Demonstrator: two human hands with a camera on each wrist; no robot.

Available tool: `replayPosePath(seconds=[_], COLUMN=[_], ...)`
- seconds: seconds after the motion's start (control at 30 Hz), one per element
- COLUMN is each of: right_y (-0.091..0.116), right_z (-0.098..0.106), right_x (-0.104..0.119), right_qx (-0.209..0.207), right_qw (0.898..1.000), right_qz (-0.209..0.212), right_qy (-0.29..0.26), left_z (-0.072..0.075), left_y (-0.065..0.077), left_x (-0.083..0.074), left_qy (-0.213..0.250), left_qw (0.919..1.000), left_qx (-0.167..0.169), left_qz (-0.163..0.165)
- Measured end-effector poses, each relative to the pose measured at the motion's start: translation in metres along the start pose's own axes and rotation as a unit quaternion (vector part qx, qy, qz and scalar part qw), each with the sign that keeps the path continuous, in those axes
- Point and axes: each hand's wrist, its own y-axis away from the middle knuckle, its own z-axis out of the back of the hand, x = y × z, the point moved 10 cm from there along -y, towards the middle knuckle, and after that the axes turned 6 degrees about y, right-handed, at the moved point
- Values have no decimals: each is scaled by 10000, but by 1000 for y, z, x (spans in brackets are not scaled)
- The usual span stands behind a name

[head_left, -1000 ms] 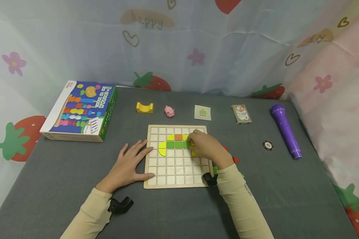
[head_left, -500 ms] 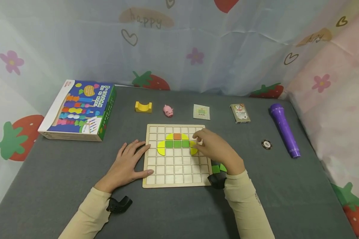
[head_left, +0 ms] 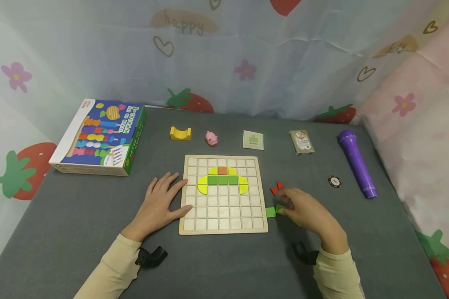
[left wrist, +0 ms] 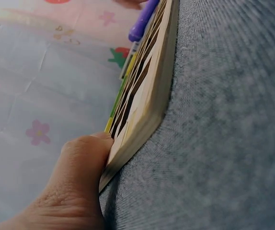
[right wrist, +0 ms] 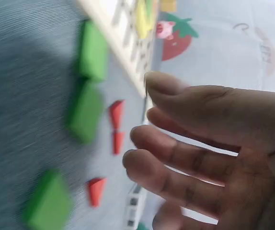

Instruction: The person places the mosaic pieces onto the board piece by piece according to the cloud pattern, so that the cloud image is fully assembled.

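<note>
In the head view a wooden grid board (head_left: 223,212) lies on the grey table. My left hand (head_left: 161,206) rests at its left edge, fingers spread, the thumb on the rim. On the grid sit three green squares (head_left: 222,180), an orange square (head_left: 222,170) above them and several yellow rounded pieces (head_left: 202,185) at the sides. My right hand (head_left: 307,212) hovers right of the board over loose green squares (right wrist: 93,50). Its fingers are loosely bent, and the right wrist view shows nothing between them. Small red triangles (head_left: 273,191) lie just beyond.
Along the back stand a game box (head_left: 97,135), a yellow curved block (head_left: 181,133), a pink pig figure (head_left: 211,138), a pattern card (head_left: 253,140) and a playing-card box (head_left: 302,142). To the right lie a poker chip (head_left: 334,181) and a purple microphone (head_left: 358,164).
My right hand has left the yellow piece at the pattern's right side and moved right and nearer, over the loose green squares. The left hand stays at the board's edge.
</note>
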Motion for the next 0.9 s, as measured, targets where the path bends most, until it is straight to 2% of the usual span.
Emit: replayPosePath(seconds=[0.17, 0.43, 0.7, 0.9], right_y=[11, 12, 8, 5], right_z=[-16, -19, -19, -9], right_x=[-8, -10, -8, -5], right_qx=[-66, -679, -550, -616], right_qw=[9995, 9967, 9971, 9960], right_qz=[-106, -142, 30, 66], right_qy=[274, 410, 533, 644], left_z=[-1, -1, -1, -2], left_y=[0, 0, 0, 0], left_x=[1, 2, 2, 2], left_qy=[22, -24, -39, -99], left_qw=[10000, 10000, 10000, 9999], left_qx=[26, 31, 18, -1], left_qz=[15, 6, -18, -28])
